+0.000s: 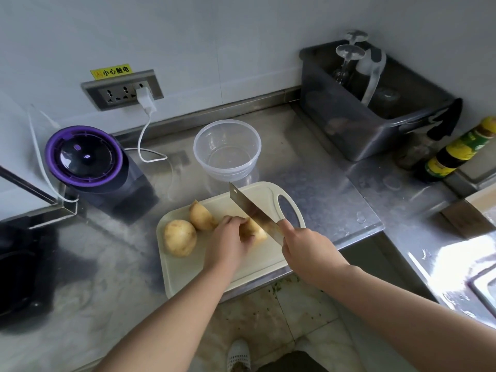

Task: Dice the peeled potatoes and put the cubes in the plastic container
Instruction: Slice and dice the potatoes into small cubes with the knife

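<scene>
Potato [253, 232] mid cutting board [268, 253] | left hand [228, 244] grip clamped on it, steadying | right hand [303, 249] grip clamped on cleaver [252, 210], blade on potato | plastic container [227, 154] past board's far edge, no cubes

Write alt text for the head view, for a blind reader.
A person's left hand steadies a peeled potato on a cream cutting board while the right hand cuts it with a cleaver. Two more potatoes lie beside it; an empty plastic container stands behind.

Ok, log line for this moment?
phase: cutting | left hand: holds potato | right hand: grips knife, blade on potato | board: two other potatoes | container: empty
</scene>
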`<control>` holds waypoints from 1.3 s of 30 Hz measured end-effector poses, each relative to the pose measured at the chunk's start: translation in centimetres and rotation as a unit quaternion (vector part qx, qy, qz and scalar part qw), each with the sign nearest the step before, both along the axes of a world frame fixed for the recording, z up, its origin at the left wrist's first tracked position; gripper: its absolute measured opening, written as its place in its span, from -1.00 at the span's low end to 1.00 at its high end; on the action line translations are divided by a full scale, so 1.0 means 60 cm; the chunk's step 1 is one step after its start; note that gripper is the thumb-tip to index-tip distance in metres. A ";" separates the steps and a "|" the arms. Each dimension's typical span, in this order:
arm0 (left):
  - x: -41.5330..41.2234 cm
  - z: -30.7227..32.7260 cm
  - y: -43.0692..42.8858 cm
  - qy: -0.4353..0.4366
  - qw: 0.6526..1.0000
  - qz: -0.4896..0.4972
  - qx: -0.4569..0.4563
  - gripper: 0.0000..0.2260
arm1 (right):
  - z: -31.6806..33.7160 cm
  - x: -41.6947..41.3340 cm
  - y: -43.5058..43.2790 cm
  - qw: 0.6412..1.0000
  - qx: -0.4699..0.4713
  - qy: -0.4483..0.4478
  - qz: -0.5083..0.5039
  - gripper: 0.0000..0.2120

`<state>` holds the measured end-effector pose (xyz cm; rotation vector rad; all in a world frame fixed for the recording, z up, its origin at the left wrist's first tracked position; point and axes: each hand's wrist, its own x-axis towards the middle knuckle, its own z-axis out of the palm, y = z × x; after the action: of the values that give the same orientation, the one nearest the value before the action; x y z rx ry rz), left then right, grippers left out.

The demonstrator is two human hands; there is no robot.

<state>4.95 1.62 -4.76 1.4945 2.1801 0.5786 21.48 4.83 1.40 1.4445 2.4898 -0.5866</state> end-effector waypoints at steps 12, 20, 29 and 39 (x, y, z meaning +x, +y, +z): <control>0.001 0.004 0.000 0.023 1.000 -0.005 -0.006 -0.66 | 0.009 -0.005 -0.007 0.998 -0.021 -0.045 0.029 -0.67; 0.002 0.002 0.004 0.022 1.000 -0.004 -0.006 -0.68 | 0.007 -0.006 0.013 0.999 -0.042 -0.021 0.021 -0.80; 0.001 0.000 0.008 0.030 0.999 -0.007 -0.018 -0.69 | -0.023 -0.028 0.020 0.998 -0.040 -0.027 0.039 -0.79; -0.008 0.002 0.009 -0.024 1.000 -0.001 -0.011 -0.66 | -0.003 -0.006 0.033 1.000 0.011 -0.012 0.000 -0.68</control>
<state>4.50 2.17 -4.65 1.4555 2.1417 0.5811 21.11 6.83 1.21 1.4502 2.4858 -0.5391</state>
